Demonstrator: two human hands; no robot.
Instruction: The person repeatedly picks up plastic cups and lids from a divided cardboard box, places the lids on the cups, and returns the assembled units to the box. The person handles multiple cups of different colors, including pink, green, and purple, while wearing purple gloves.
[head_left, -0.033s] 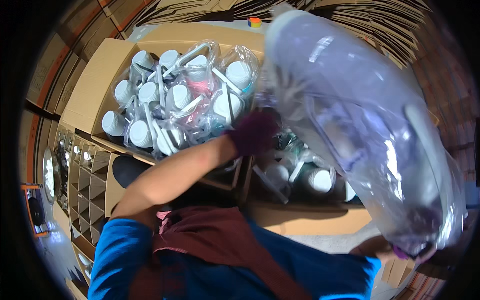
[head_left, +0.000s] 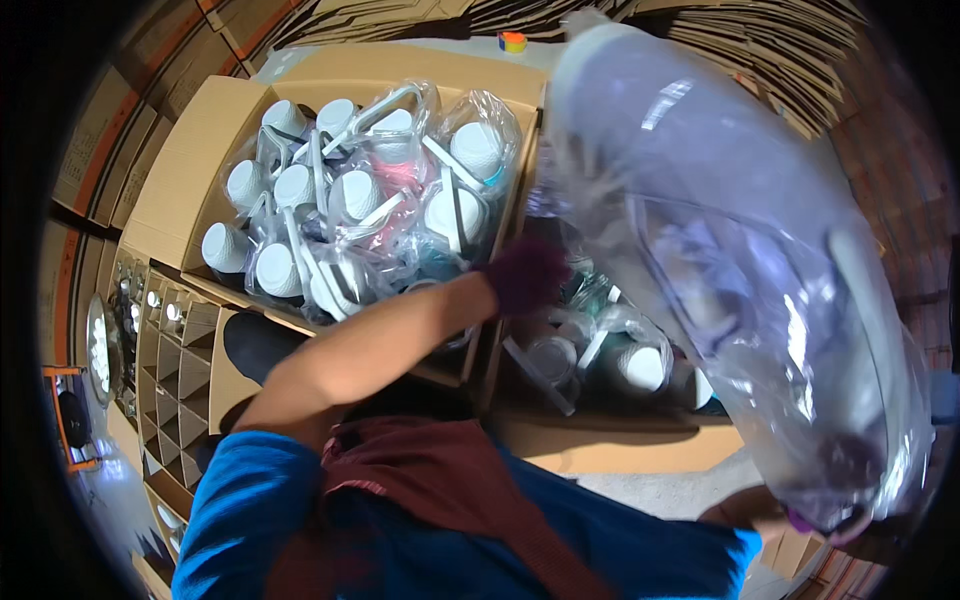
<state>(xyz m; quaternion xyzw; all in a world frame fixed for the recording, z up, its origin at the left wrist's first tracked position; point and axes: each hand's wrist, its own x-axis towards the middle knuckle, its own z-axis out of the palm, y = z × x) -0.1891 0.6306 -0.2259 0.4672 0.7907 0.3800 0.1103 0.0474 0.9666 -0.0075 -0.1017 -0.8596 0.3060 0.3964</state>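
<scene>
A large lavender, rounded thing in a clear plastic bag (head_left: 720, 230) fills the right side, close to me; it has a pale, handle-like strip along its right edge. At its lower end my right hand (head_left: 830, 520), in a purple glove, is closed on the bag, partly hidden by it. My left hand (head_left: 525, 275), in a dark maroon glove, is over the inner edge of the right carton, left of the bag. Its fingers are smeared and dark. Below it, several white-ended, bagged items (head_left: 640, 367) lie in the right carton (head_left: 600, 447).
The left carton (head_left: 165, 170) holds several bagged, white-ended items with pale handles (head_left: 360, 195). Cardboard dividers (head_left: 180, 370) stand at the left. Stacked flat cardboard (head_left: 760, 50) and an orange-and-yellow roll (head_left: 512, 42) are at the back. Closed cartons (head_left: 100, 130) line the far left.
The bagged lavender thing has shifted slightly to the right. My left hand has moved a little right and nearer me. My right hand keeps its hold at the bag's lower end.
</scene>
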